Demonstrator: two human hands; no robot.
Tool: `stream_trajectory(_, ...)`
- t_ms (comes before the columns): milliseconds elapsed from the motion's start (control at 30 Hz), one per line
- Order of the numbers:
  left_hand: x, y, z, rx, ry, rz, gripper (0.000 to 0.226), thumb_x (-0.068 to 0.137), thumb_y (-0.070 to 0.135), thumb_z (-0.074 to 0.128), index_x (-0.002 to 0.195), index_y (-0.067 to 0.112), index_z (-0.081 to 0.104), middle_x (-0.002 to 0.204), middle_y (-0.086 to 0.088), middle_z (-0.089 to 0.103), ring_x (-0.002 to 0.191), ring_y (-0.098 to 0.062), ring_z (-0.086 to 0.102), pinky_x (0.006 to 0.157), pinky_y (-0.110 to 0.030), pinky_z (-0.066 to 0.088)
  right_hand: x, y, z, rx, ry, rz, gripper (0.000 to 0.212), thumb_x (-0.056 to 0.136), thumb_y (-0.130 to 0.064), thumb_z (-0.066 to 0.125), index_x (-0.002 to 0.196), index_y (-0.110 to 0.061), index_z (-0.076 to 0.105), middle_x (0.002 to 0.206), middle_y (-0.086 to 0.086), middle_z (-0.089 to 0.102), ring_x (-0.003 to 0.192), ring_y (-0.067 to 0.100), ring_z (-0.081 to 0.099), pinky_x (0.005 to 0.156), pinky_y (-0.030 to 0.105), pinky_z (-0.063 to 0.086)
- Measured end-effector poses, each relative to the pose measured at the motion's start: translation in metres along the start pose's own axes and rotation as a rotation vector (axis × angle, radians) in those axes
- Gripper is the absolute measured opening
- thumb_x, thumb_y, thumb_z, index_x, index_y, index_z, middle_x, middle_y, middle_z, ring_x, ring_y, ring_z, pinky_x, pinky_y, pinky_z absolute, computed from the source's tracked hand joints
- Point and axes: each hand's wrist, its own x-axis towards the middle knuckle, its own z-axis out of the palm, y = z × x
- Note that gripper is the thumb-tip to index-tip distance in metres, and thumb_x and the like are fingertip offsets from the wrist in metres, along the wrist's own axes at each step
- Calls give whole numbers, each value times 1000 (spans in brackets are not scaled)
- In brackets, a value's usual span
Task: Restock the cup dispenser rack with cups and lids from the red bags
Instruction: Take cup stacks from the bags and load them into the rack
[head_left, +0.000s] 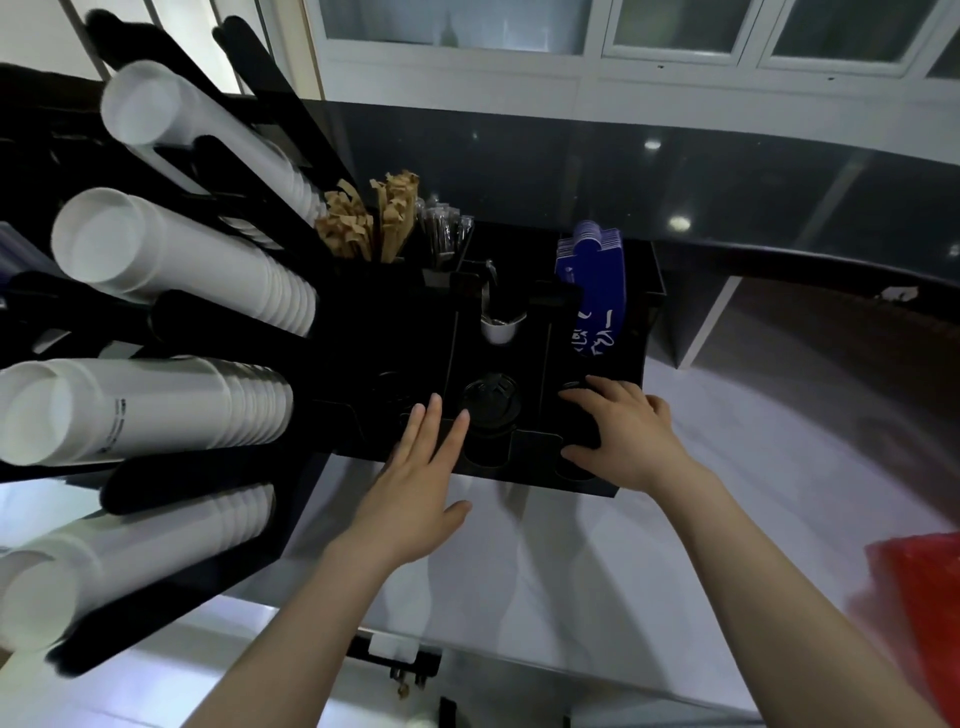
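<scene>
Reaching over a white counter (519, 561), a person's left hand (415, 483) lies flat with straight fingers against the black dispenser rack (628, 374) while the right hand (623, 426) curls around black lids (579, 415) in its rightmost slot, a red bag (919, 608) nearby.

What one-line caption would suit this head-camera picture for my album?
Right hand grips black lids in the organizer; left hand rests open beside white cup stacks.
</scene>
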Motion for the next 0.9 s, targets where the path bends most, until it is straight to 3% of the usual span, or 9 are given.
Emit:
stream_trajectory(100, 2, 5, -2, 78, 17, -21, 92, 93, 41, 51, 144, 33, -25, 146, 5, -42, 132, -12, -40, 115, -36, -9, -4, -5, -1, 57, 92, -18, 59, 84, -41, 62, 139, -36, 43, 150, -6, 36, 141, 20, 23, 112, 52, 16)
stream_trajectory(167, 3, 14, -4, 130, 72, -11, 90, 93, 41, 50, 146, 30, -22, 148, 2, -38, 135, -15, -36, 111, -34, -16, -8, -8, -4, 105, 147, -31, 52, 88, -35, 60, 138, -34, 46, 149, -7, 39, 141, 18, 25, 113, 53, 14)
stream_trajectory(367, 28, 63, -15, 50, 174, 179, 89, 94, 43, 48, 140, 32, -27, 147, 10, -35, 135, -7, -35, 110, -28, -19, -32, 5, -23, 195, 210, 15, 43, 92, -31, 57, 135, -31, 51, 148, -7, 40, 141, 14, 26, 116, 50, 12)
stream_trajectory(533, 60, 134, -15, -44, 198, 410, 85, 94, 42, 46, 145, 30, -21, 147, 15, -29, 130, 2, -35, 102, -17, -25, -96, 43, -46, 208, 290, 170, 40, 93, -34, 57, 133, -30, 53, 145, -8, 45, 140, 14, 31, 114, 45, 22)
stream_trajectory(633, 66, 193, 0, -165, 153, 578, 83, 95, 42, 45, 138, 33, -26, 145, 18, -28, 132, 4, -29, 103, -13, -23, -150, 68, -60, 173, 334, 292, 40, 92, -33, 59, 132, -29, 55, 143, -8, 47, 139, 15, 33, 114, 44, 25)
stream_trajectory(767, 58, 258, 40, -182, 99, 775, 83, 96, 45, 41, 133, 35, -33, 141, 21, -34, 126, 6, -37, 101, -13, -24, -224, 90, -65, 86, 415, 477, 39, 92, -35, 58, 130, -31, 55, 142, -9, 48, 138, 15, 34, 113, 43, 25)
stream_trajectory(900, 47, 300, 72, -208, -27, 944, 81, 95, 42, 44, 140, 34, -24, 145, 19, -27, 136, 1, -26, 109, -16, -17, -294, 98, -55, 12, 595, 711, 36, 89, -29, 62, 125, -29, 61, 139, -8, 51, 140, 18, 32, 115, 47, 20)
